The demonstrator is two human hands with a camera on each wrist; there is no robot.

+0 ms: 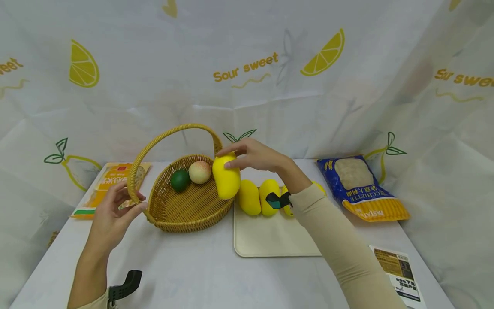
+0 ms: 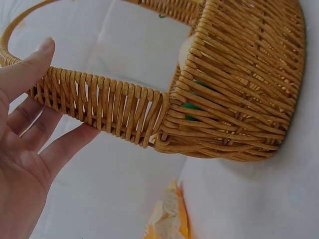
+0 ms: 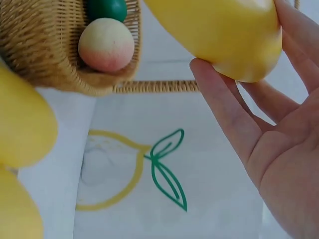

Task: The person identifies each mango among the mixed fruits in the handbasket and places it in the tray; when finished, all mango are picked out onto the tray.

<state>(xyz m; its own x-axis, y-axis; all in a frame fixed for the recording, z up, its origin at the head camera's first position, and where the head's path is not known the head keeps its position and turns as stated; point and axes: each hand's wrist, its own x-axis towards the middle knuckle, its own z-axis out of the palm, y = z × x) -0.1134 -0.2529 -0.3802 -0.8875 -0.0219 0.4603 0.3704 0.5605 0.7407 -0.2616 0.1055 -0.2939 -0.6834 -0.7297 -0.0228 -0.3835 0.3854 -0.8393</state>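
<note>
A yellow mango [image 1: 227,178] hangs from my right hand [image 1: 258,156], whose fingers and thumb grip its upper end beside the right rim of a wicker basket [image 1: 185,225]. My left hand [image 1: 115,210] holds the left side of the basket's arched handle, thumb and fingers on either side of the weave [image 2: 109,102]. Inside the basket a dark green round fruit [image 1: 180,180] lies against a pale pink peach [image 1: 200,172]. In the right wrist view the held mango [image 3: 229,35] is above the peach [image 3: 106,45].
Several mangoes [image 1: 249,198] lie along the back of a cream tray [image 1: 275,240], partly behind my right forearm. A blue pasta bag [image 1: 359,186] stands at the right, with a printed card [image 1: 399,274] nearer. An orange food packet [image 1: 104,184] lies left of the basket.
</note>
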